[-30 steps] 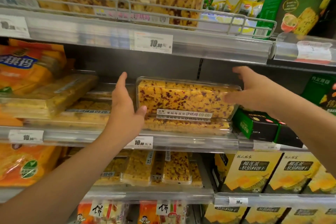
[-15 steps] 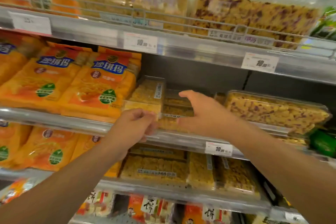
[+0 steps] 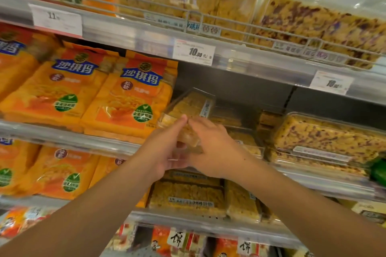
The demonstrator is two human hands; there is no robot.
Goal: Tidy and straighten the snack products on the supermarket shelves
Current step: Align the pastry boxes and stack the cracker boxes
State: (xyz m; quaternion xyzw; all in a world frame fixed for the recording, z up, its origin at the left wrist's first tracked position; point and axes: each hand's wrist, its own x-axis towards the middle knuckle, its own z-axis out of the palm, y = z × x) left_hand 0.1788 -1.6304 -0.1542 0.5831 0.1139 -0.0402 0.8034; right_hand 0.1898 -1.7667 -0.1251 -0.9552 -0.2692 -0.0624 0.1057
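A: Where is the clear snack box (image 3: 188, 106)?
B: Middle shelf (image 3: 62, 137), centre frame, tilted, orange bags (image 3: 129, 98) at its 9 o'clock.
A: Your hands?
B: Your left hand (image 3: 165, 150) and right hand (image 3: 211, 148) both grip its near end.

Snack bags (image 3: 127, 98) fill the frame's left; a tilted box (image 3: 191, 103) stands mid-frame beside them; a speckled tray (image 3: 328, 137) sits at right on the same shelf (image 3: 69, 139).
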